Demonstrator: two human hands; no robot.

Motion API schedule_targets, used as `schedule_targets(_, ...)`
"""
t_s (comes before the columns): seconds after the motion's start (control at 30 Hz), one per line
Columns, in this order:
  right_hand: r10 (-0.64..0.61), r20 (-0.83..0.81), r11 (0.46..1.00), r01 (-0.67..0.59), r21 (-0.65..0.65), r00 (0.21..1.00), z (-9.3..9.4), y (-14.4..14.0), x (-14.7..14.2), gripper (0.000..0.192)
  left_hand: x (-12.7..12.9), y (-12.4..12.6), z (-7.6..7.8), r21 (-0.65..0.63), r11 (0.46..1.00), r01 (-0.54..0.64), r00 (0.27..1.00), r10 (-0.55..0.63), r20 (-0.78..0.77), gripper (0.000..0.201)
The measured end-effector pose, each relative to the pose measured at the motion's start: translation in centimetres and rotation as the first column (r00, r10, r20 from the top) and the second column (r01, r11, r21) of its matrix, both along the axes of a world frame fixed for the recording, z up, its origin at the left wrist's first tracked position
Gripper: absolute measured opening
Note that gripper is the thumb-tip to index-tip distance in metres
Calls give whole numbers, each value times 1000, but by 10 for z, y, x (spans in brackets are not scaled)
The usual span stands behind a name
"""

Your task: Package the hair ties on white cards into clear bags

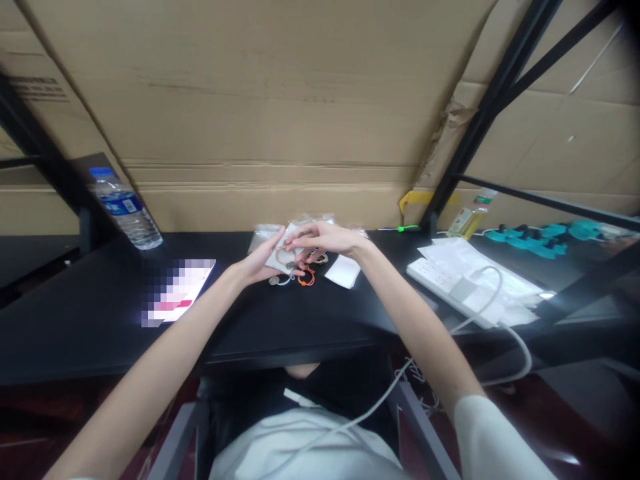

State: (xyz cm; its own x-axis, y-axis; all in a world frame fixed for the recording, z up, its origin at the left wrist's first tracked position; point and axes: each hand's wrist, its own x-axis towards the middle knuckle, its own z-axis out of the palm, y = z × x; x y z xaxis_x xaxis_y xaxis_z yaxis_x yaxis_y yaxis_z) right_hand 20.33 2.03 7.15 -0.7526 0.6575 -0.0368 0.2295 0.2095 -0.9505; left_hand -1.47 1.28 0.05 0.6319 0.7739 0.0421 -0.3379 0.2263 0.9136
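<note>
My left hand [260, 261] holds a small white card [277, 257] over the desk, thumb along its upper edge. A thin, pale cord bracelet [289, 261] with a small round charm lies against the card. From the right, my right hand [320, 238] reaches over it, its fingers bent and closed on the bracelet. Just below the hands, an orange cord bracelet [307, 277] and a light blue cord bracelet [284, 281] with a round charm rest on the black desk. Other cords under my right hand are partly hidden. Beside them lies a stack of white cards [343, 271].
Clear plastic bags [260, 237] lie behind my hands. A water bottle [125, 208] and a lit phone [185, 290] are to the left. On the right are a power strip [440, 288], white packets [480, 267], a yellow-liquid bottle [473, 215] and teal objects [545, 239].
</note>
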Motion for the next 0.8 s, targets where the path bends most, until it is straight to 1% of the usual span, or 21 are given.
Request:
schedule_targets(0.2, -99, -47, 995, 100, 14, 994, -3, -4, -8, 33, 2, 1, 0, 2, 999, -47, 999, 47, 26, 55)
schedule_targets(0.27, -91, -41, 995, 92, 23, 995, -2, -3, -9, 34, 3, 0, 0, 11, 999, -47, 999, 47, 27, 56)
schedule_targets(0.33, -50, -34, 998, 51, 36, 998, 1, -1, -8, 35, 4, 0, 0, 17, 999, -43, 999, 43, 25, 59)
schedule_targets(0.4, -5, -23, 998, 7, 65, 1000, 4, 2, -6, 35, 5, -1, 1, 25, 999, -36, 999, 36, 20, 61)
schedule_targets(0.47, 8, 2, 995, -8, 96, 1000, 8, 3, -4, 34, 7, -1, 1, 39, 999, -34, 999, 33, 28, 60)
schedule_targets(0.63, -53, 54, 979, 41, 202, 997, 14, 5, -3, 32, 12, -3, 2, 83, 996, -26, 998, 20, 67, 55)
schedule_targets(0.8, -131, 65, 948, 106, 300, 989, 15, 6, 1, 27, 13, -6, 5, 49, 998, -26, 997, 23, 72, 59)
